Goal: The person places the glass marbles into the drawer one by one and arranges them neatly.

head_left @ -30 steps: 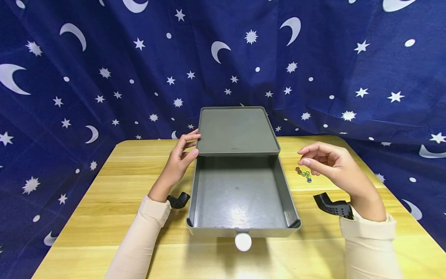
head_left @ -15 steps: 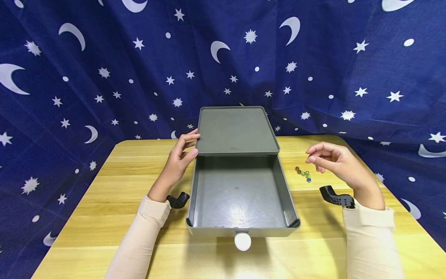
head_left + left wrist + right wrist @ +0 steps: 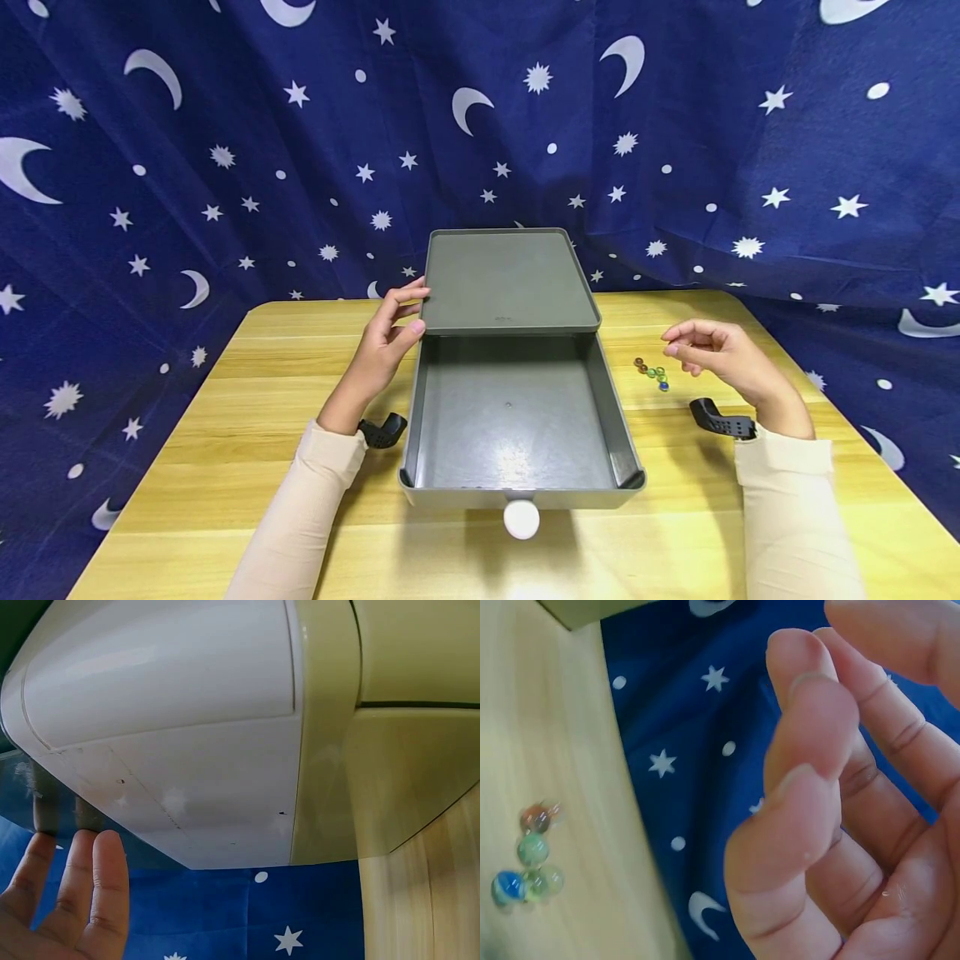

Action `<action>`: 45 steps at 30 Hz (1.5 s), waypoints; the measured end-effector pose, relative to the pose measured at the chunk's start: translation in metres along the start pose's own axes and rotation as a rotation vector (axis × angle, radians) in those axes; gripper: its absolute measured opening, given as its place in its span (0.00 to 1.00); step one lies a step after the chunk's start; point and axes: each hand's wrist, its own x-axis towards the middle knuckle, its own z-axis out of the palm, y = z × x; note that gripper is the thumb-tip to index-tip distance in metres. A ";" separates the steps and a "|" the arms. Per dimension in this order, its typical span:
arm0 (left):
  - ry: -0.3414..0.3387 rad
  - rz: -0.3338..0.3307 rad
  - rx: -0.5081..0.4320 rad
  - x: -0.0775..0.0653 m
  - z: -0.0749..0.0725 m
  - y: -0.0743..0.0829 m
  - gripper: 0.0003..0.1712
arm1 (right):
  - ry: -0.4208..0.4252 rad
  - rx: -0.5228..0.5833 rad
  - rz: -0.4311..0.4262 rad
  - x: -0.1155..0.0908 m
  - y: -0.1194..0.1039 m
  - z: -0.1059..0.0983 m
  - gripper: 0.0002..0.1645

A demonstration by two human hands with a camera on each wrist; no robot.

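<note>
Find the marbles [image 3: 652, 373] bunched on the surface [image 3: 285, 392], between the pulled-out drawer [image 3: 510, 425] of the grey box [image 3: 513, 283] and the right edge, toward the far right corner. See the right hand [image 3: 723, 357] raised just beside them, on the side toward the right edge. Read the grip there as released: fingers loosely curled, thumb apart from the fingertips in the right wrist view, nothing pinched. Note the left hand [image 3: 381, 354] laid along the box's left side, near the middle of the far edge, released too, touching rather than grasping. To work well here, probably best to brace the box lightly with those fingers, without pushing it sideways. For the marbles, aim thumb and fingertip straight down and pinch low, around the middle, one at a time. Perhaps favour the blue marble [image 3: 663, 387] at the near end of the bunch, to avoid knocking the rest. Expect easy rolling from smooth, round glass, so press gently. Mind the black bracket [image 3: 723, 423] at the right wrist, perhaps low enough to brush the surface.
</note>
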 end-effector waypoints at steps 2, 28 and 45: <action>0.001 -0.001 0.003 0.000 0.000 0.000 0.29 | 0.006 -0.008 0.024 -0.001 0.005 -0.002 0.27; -0.001 -0.004 0.001 0.000 0.000 -0.001 0.28 | 0.039 0.133 0.238 -0.012 0.049 -0.016 0.23; 0.006 -0.003 -0.006 0.000 0.001 -0.001 0.29 | -0.031 -0.090 0.347 -0.017 0.064 -0.018 0.08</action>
